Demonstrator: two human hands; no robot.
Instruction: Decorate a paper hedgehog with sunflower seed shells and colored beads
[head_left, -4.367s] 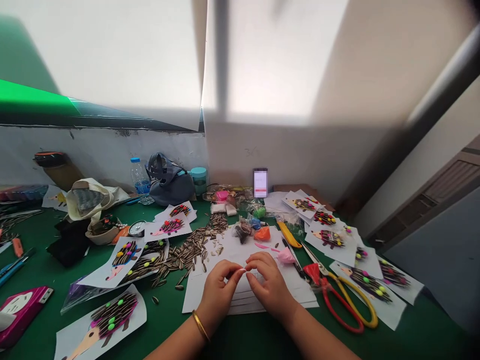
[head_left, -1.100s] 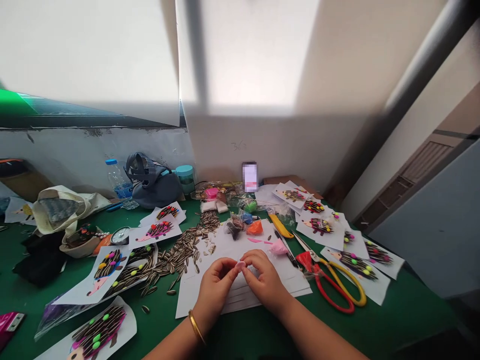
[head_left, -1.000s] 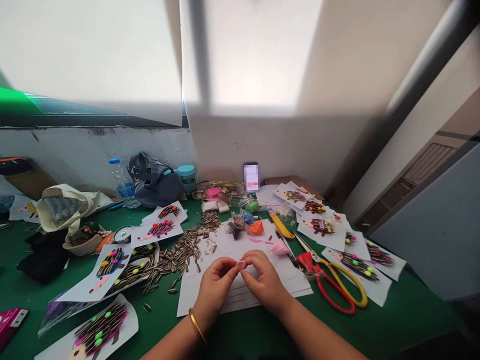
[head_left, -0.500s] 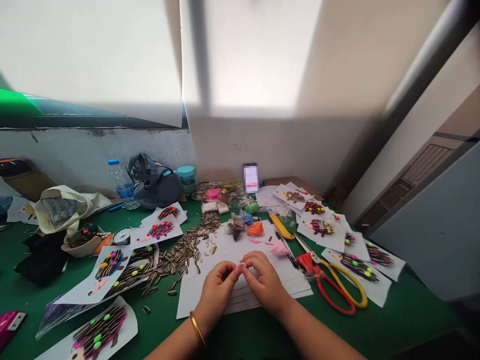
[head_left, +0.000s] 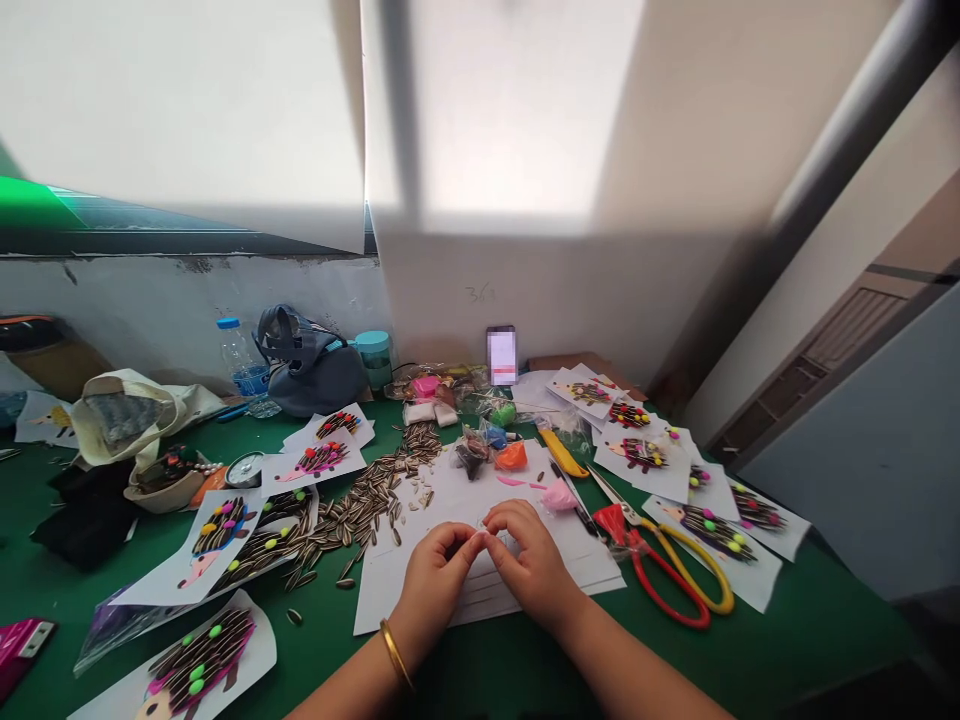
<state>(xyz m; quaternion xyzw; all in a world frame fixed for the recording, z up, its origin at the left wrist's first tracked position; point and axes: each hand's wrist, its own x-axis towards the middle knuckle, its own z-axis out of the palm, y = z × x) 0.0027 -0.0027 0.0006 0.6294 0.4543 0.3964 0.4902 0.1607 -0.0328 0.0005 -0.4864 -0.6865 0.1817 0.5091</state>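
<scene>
My left hand [head_left: 437, 573] and my right hand [head_left: 529, 563] meet over a stack of white paper [head_left: 382, 592], thumbs and fingertips pinched together. Between them is a tiny pale pink bit of modelling clay [head_left: 481, 538], mostly hidden by the fingers. Beyond my right hand lie a lump of pink clay [head_left: 559, 496] and a pink modelling tool [head_left: 517, 483]. Orange clay [head_left: 511, 456] and a dark bagged lump [head_left: 472, 458] sit farther back on the paper. Sunflower seeds [head_left: 367, 508] spread to the left of the sheets.
Red-and-yellow-handled scissors [head_left: 679, 560] and a yellow utility knife [head_left: 562, 453] lie to the right. Hedgehog pictures with seed spines [head_left: 645, 455] cover the right side, with more hedgehog cards [head_left: 217, 540] at left. A phone [head_left: 502, 356] leans against the back board. A water bottle [head_left: 244, 365] and bag [head_left: 311, 370] stand behind.
My hands stay in nearly the same place, still pinched together. The fingertips have shifted slightly, and less of the pink bit shows between them.
</scene>
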